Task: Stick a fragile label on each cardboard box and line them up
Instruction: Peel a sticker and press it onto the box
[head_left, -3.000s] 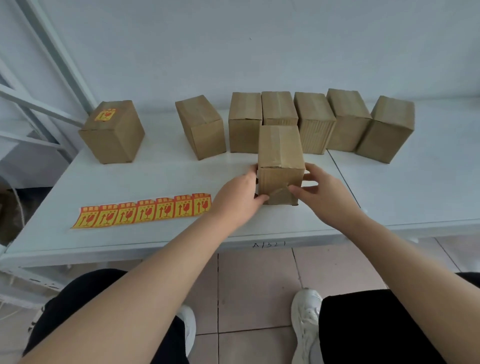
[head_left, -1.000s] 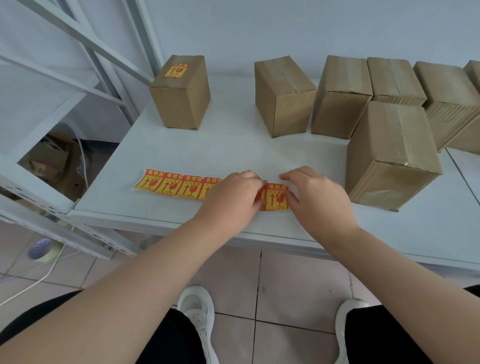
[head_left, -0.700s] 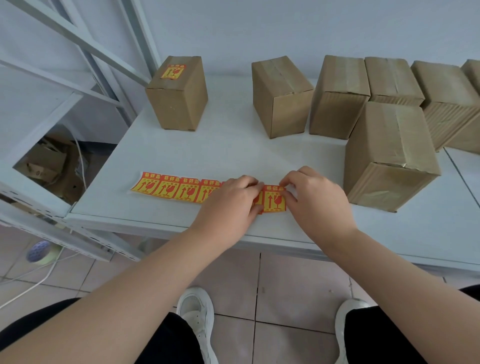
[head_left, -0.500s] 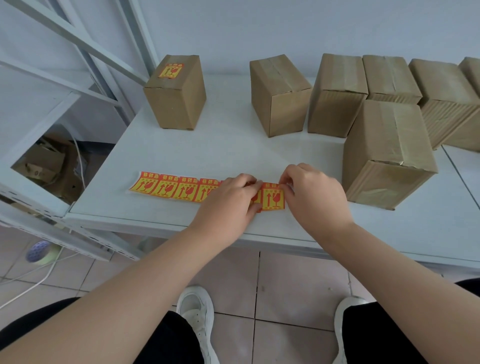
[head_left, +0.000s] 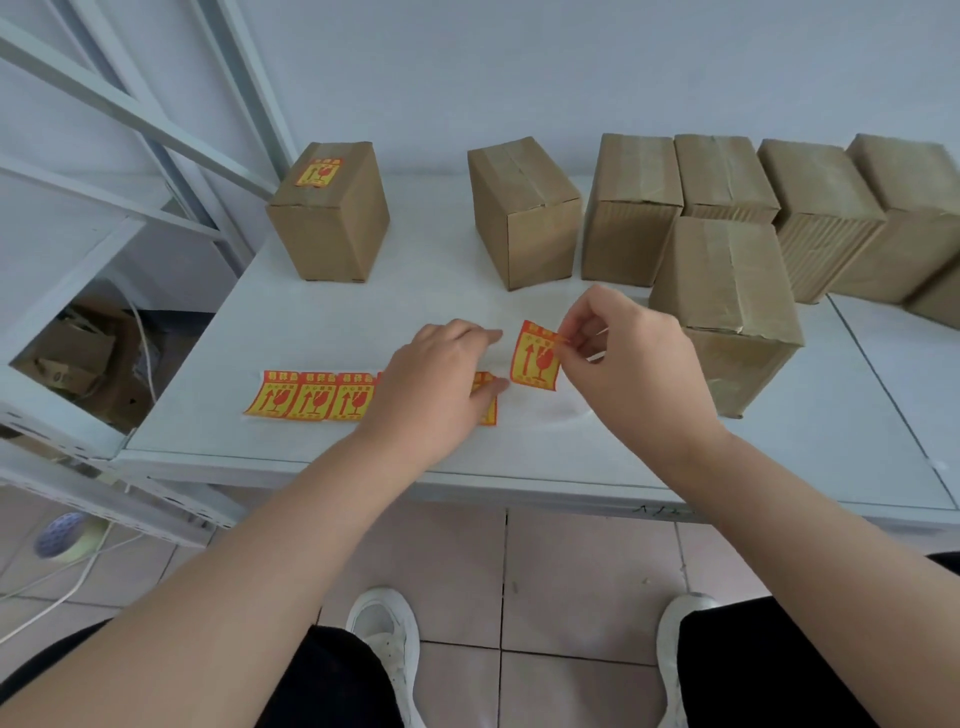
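Note:
My right hand (head_left: 631, 364) pinches the top corner of one red-and-yellow fragile label (head_left: 536, 356), lifted off its backing and hanging free above the table. My left hand (head_left: 435, 387) rests flat on the label strip (head_left: 311, 396) near the front edge, covering its right part. An unlabelled cardboard box (head_left: 724, 306) stands just right of my right hand. At the back left stands a box (head_left: 330, 213) with a label (head_left: 318, 172) on its top. Several plain boxes (head_left: 524, 210) line the back.
The white table (head_left: 363, 317) has an open patch between the strip and the back row. A white metal shelf frame (head_left: 104, 218) stands to the left, with cardboard scraps beneath. A tape roll (head_left: 67, 535) and a cable lie on the tiled floor. My knees and shoes are below the table edge.
My right hand has peeled the end label off the strip and raised it. My left hand stays pressing the strip. Three seconds ago both hands were setting down the near box.

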